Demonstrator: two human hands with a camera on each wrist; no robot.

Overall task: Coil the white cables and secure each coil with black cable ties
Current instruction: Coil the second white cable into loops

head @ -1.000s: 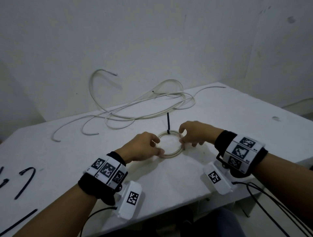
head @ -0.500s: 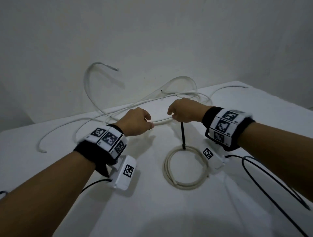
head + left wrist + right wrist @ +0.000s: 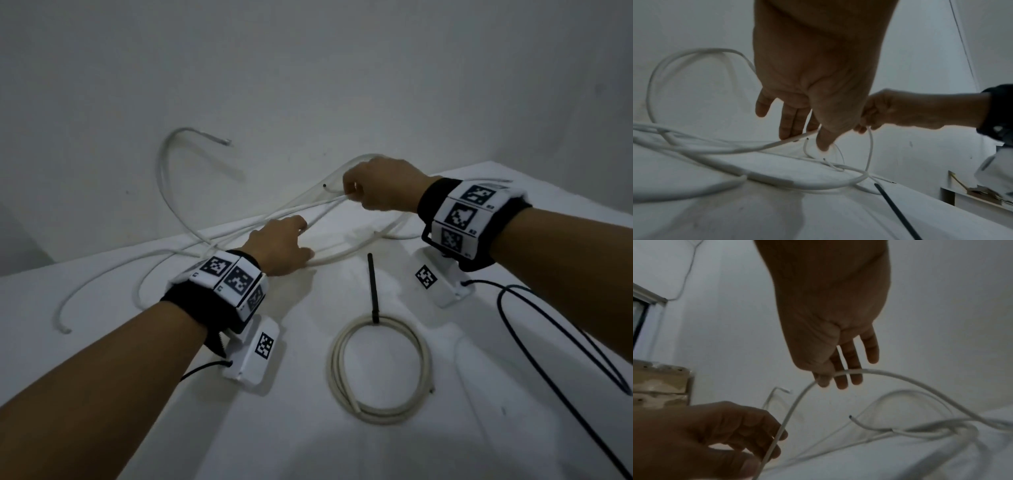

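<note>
**A:** So where's the loose cable (image 3: 318, 219) sitting vs the hands? One coil (image 3: 378, 370) looks done already, lying near on the table (image 3: 445, 445) with a black tie (image 3: 373, 287) sticking up on its far side.

**B:** Yep. The right hand (image 3: 383, 188) pinches the cable between thumb and fingers, lifted off the table at the far side. The left hand (image 3: 281, 250) is lower, nearer and to the left, thumb and fingers lightly closed on the same strand.

**A:** Which way does it run?

**B:** Diagonally, from the left hand up and right to the right hand. The rest trails off left into the far tangle (image 3: 164, 260). I'd guess the first loop gets formed between the hands, left one feeding.
</note>
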